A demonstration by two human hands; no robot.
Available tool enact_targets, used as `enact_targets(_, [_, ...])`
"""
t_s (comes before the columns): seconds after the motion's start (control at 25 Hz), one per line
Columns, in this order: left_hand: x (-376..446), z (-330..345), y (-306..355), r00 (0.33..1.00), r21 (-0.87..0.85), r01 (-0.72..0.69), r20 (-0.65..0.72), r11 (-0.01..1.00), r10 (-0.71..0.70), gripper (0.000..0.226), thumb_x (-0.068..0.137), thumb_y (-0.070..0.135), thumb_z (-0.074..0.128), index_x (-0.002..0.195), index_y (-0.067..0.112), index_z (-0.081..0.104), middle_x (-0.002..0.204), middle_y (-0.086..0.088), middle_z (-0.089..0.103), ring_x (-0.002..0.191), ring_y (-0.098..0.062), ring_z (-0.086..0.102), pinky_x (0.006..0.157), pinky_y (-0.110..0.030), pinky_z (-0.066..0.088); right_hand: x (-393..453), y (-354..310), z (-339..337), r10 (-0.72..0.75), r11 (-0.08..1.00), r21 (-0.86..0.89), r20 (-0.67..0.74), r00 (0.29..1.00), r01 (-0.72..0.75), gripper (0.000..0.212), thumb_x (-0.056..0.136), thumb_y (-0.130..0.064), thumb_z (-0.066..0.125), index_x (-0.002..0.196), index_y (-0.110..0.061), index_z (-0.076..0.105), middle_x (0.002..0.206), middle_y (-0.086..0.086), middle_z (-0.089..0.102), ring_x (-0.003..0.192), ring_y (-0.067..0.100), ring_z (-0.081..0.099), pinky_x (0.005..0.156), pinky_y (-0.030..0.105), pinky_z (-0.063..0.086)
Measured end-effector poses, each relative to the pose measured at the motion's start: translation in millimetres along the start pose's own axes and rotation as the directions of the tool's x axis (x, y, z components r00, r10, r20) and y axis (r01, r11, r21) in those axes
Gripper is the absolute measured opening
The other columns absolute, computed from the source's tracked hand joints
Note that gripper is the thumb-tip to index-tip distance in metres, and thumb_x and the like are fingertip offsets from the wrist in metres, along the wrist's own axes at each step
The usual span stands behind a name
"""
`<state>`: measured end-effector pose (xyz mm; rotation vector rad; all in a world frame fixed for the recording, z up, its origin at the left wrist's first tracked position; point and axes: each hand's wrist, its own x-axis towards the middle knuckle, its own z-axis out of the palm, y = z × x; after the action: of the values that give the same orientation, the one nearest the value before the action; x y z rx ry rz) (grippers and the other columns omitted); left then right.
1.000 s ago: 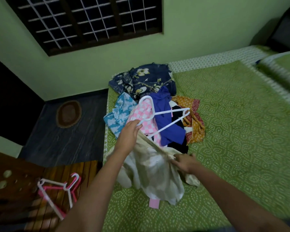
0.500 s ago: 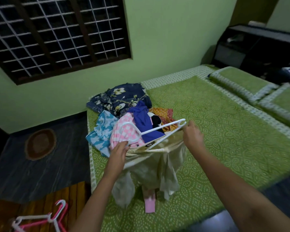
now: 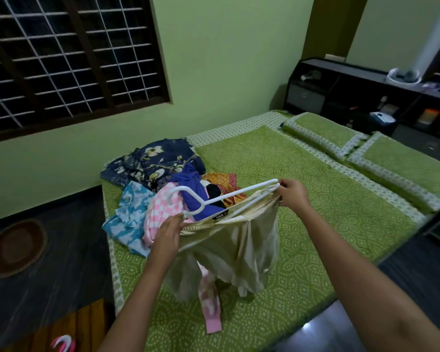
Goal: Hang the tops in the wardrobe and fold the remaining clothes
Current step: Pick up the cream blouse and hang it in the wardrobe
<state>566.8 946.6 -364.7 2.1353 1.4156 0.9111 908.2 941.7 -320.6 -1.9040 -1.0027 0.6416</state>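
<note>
Clothes pile (image 3: 163,184) just behind hanger (image 3: 229,196) and cream top (image 3: 239,245).

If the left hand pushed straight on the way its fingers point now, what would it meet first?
Probably the pink checked garment on the pile: the left hand, gripping the cream top and the white hanger, points up and away towards it. Depth is unclear in this one view.

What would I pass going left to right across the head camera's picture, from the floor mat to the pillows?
Round brown mat → light blue garment → left hand → white hanger → right hand → green pillows.
</note>
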Motion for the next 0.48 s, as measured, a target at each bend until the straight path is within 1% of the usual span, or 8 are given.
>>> enact_targets(0.04, [3,1,1,1.000,0.004,-0.008,0.008,1.000,0.008,0.033,0.097,-0.004,0.042,0.127,0.001,0.055,0.124,-0.012,0.055,0.110,-0.015,0.049,0.095,-0.016,0.035,0,2,-5,0.013,1.000,0.016,0.022,1.000,-0.014,0.018,0.089,-0.008,0.054,0.073,-0.012,0.063,0.064,0.005,0.053,0.067,0.022,0.054,0.057,0.036,0.055])
enact_targets(0.12, [8,3,6,0.999,-0.002,-0.042,0.010,0.999,0.042,0.034,0.095,-0.008,0.043,0.125,-0.002,0.056,0.121,-0.014,0.056,0.108,-0.016,0.049,0.097,-0.019,0.036,-2,4,-15,0.007,0.999,-0.038,0.047,0.999,-0.005,0.016,0.090,-0.009,0.053,0.081,-0.014,0.066,0.066,0.003,0.054,0.069,0.023,0.056,0.061,0.038,0.056])
enact_targets(0.2, [11,6,12,0.998,-0.032,-0.059,0.022,0.998,0.060,0.035,0.094,-0.010,0.044,0.126,-0.002,0.056,0.119,-0.012,0.055,0.104,-0.015,0.050,0.094,-0.021,0.038,-2,6,-23,-0.055,0.967,-0.247,0.056,0.997,0.067,0.017,0.091,-0.010,0.052,0.091,-0.011,0.069,0.069,0.005,0.057,0.072,0.027,0.059,0.064,0.041,0.055])
enact_targets(0.28, [14,10,17,0.997,-0.052,-0.046,0.055,0.998,0.049,0.032,0.096,-0.005,0.042,0.125,0.002,0.054,0.115,-0.006,0.052,0.101,-0.013,0.050,0.088,-0.025,0.041,-2,5,-30,-0.086,0.873,-0.472,0.095,0.992,0.121,0.022,0.093,-0.010,0.047,0.100,-0.008,0.068,0.081,0.012,0.062,0.074,0.029,0.058,0.060,0.033,0.045])
enact_targets(0.32, [16,12,20,0.997,-0.058,-0.046,0.061,0.997,0.049,0.027,0.097,-0.003,0.041,0.120,0.004,0.055,0.109,-0.002,0.051,0.098,-0.014,0.050,0.083,-0.023,0.037,-3,2,-33,-0.096,0.822,-0.551,0.118,0.988,0.145,0.024,0.093,-0.010,0.045,0.103,-0.007,0.067,0.088,0.015,0.064,0.076,0.029,0.058,0.060,0.031,0.041])
enact_targets(0.4, [23,17,25,0.997,-0.059,-0.065,0.030,0.996,0.067,0.015,0.098,-0.001,0.042,0.096,0.011,0.050,0.089,0.005,0.048,0.085,-0.018,0.047,0.067,-0.021,0.029,-3,-4,-34,-0.128,0.727,-0.656,0.161,0.979,0.203,0.028,0.095,-0.010,0.042,0.108,-0.007,0.065,0.094,0.015,0.065,0.076,0.029,0.058,0.061,0.030,0.040])
enact_targets(0.44, [26,18,27,0.998,-0.060,-0.067,0.006,0.996,0.068,0.017,0.098,-0.001,0.042,0.088,0.013,0.045,0.081,0.008,0.044,0.079,-0.019,0.044,0.062,-0.023,0.026,-3,-6,-34,-0.139,0.696,-0.684,0.171,0.975,0.220,0.029,0.095,-0.011,0.040,0.110,-0.007,0.065,0.094,0.015,0.066,0.074,0.028,0.057,0.060,0.030,0.041])
enact_targets(0.48, [29,20,27,0.998,-0.060,-0.065,-0.010,0.996,0.065,0.020,0.098,0.000,0.043,0.084,0.014,0.041,0.078,0.008,0.041,0.076,-0.020,0.042,0.061,-0.025,0.023,-3,-8,-35,-0.143,0.676,-0.701,0.178,0.974,0.227,0.029,0.096,-0.011,0.040,0.111,-0.008,0.064,0.095,0.014,0.066,0.073,0.027,0.056,0.060,0.030,0.040])
